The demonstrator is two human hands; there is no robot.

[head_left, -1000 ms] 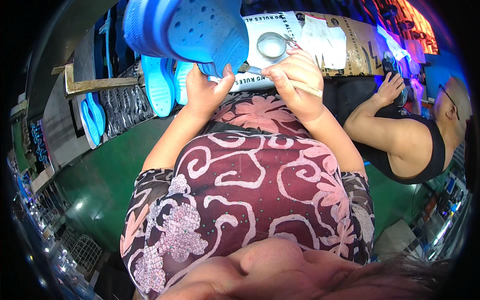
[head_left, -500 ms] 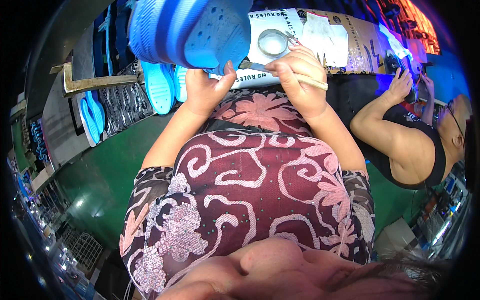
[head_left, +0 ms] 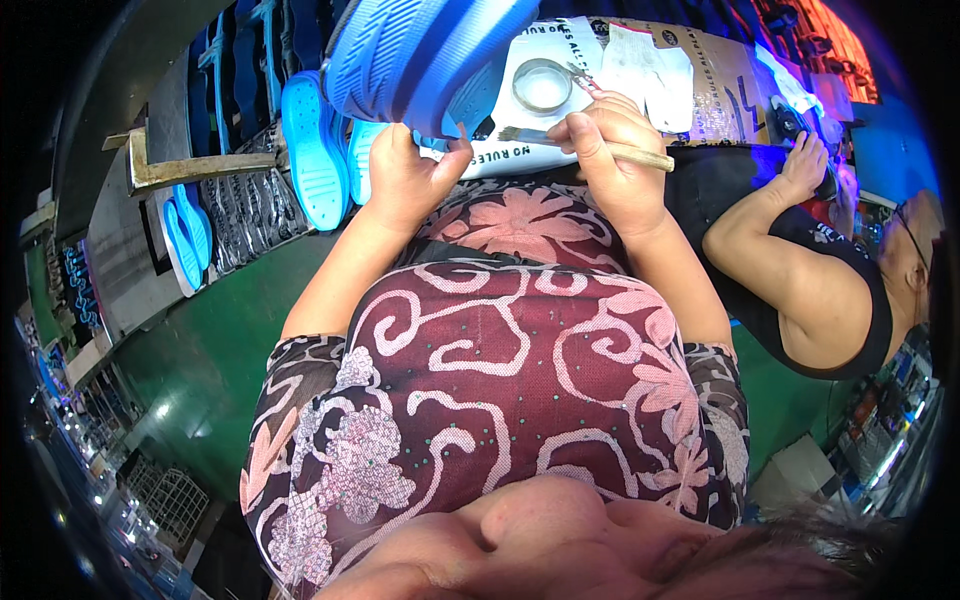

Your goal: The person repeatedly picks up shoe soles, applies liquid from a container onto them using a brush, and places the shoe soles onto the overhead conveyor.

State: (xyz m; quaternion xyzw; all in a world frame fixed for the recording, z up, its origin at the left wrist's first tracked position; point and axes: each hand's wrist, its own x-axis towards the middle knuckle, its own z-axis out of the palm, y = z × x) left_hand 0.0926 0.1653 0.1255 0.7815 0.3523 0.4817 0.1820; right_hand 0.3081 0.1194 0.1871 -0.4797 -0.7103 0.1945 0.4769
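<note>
My left hand (head_left: 415, 175) grips a blue clog-like shoe (head_left: 415, 65) by its lower edge, thumb pointing up. The shoe is tilted, with its ridged side toward me, and its upper part runs out of the picture. Held in my right hand (head_left: 622, 165) is a flat brush with a pale wooden handle (head_left: 642, 157). Its bristles point left, a little apart from the shoe. Just beyond the brush sits a round clear dish (head_left: 542, 85) on white printed sheeting (head_left: 510, 152). A small red-handled tool (head_left: 584, 82) lies beside the dish, partly behind my right fingers.
Blue soles (head_left: 315, 150) stand to the left, beside a wooden bar (head_left: 205, 170) and a smaller blue pair (head_left: 185, 235). White paper (head_left: 650, 80) lies on cardboard (head_left: 722, 95) at the right. A co-worker (head_left: 810, 260) in a black sleeveless top works close by on the right.
The shoe has shifted right and turned, now showing more of its ridged side. The brush has moved slightly right, with its bristles away from the shoe.
</note>
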